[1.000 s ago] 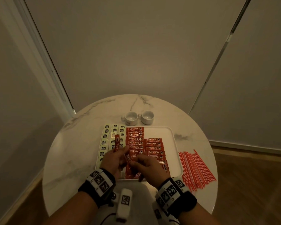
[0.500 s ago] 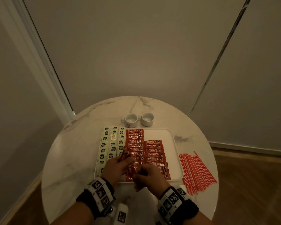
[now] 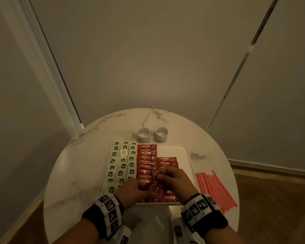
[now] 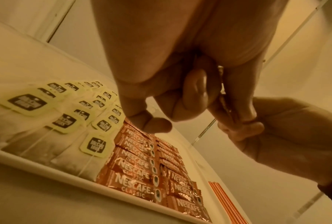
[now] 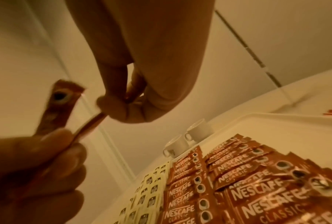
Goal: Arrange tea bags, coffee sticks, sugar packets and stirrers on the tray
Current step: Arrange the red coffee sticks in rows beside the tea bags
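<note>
1. Position of work: both hands are over the near end of the white tray (image 3: 187, 152), which sits on the round marble table (image 3: 77, 173). The left hand (image 3: 133, 191) is at the near-left of the red rows; the right hand (image 3: 174, 182) is just beyond and to its right.

2. Hands: the left hand grips a small bunch of coffee sticks (image 5: 59, 104) with curled fingers. The right hand pinches the end of one stick (image 5: 90, 122) from that bunch between thumb and fingertips (image 5: 111, 106). Neither hand is spread wide.

3. Governing relation: the laid coffee sticks (image 3: 148, 162) lie with their long axes across the tray, left to right, in two columns. The right column (image 3: 167, 163) stops short of the far rim, and bare tray shows beyond it. The pinched stick points from the left hand toward the right. In my judgement it needs little turning to match the rows, and the right hand is the nearer to the open place.

4. Other items: tea bags (image 3: 122, 166) fill the left of the tray. Stirrers (image 3: 215, 189) lie on the table to the right, off the tray. Two white cups (image 3: 151, 133) stand beyond the far rim.

5. Not established: the hands cover the near rows, so their order cannot be checked. The held sticks are blurred and their number cannot be told. No sugar packets can be identified.
</note>
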Tool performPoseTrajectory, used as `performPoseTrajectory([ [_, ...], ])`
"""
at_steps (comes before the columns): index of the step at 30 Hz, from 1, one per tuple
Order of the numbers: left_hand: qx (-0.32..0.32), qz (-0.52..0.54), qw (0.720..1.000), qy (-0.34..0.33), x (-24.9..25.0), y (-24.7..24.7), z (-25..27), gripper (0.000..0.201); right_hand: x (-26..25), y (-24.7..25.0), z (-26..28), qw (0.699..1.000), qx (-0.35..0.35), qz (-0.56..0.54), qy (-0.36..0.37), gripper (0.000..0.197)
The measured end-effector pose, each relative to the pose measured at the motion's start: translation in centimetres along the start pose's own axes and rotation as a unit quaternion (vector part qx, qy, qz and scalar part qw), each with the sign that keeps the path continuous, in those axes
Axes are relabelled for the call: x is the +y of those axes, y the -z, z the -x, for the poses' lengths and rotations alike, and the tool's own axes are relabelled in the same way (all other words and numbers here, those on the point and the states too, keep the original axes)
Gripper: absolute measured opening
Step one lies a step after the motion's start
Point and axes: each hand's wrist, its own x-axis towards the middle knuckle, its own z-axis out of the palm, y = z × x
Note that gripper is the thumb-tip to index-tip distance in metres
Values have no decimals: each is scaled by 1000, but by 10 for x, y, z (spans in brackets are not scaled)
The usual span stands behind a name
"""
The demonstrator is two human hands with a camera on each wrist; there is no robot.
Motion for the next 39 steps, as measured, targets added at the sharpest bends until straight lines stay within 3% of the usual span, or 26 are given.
performPoseTrajectory([
  [5, 1, -31, 999, 19, -1, 10, -4, 15, 10, 6, -3, 997, 14, -61, -41, 7],
  [8, 11, -46, 999, 18, 0, 17, -9, 12, 20, 9, -4, 993, 38, -92, -64, 8],
  [13, 40, -78, 996, 13, -12, 24, -18, 33, 24, 15, -1, 990, 64, -98, -80, 11],
  [15, 36, -103, 994, 11, -15, 27, -21, 38, 23, 21, -2, 992, 98, -51, -66, 12],
  [17, 19, -153, 988, 9, -15, 29, -23, 29, 20, 26, -2, 992, 105, 58, -27, 11],
  [21, -22, -205, 978, -4, -12, 25, -25, 27, 11, 12, -1, 963, -42, 267, 22, 18],
  [25, -37, -213, 976, -9, -17, 18, -28, 30, 15, 3, -7, 938, -72, 338, 17, 16],
  [29, 2, -150, 989, 1, -30, 22, -25, 32, 20, 8, -12, 945, -55, 322, 0, 13],
  [32, 76, -27, 997, 20, -32, 29, -19, 18, 28, 25, -18, 947, 20, 319, -17, 7],
  [36, 94, 106, 988, 56, -38, 35, -18, 12, 57, 45, -25, 916, 49, 393, -67, 13],
  [39, 99, 136, 984, 56, -37, 32, -17, 14, 79, 46, -28, 897, 48, 431, -84, 12],
])
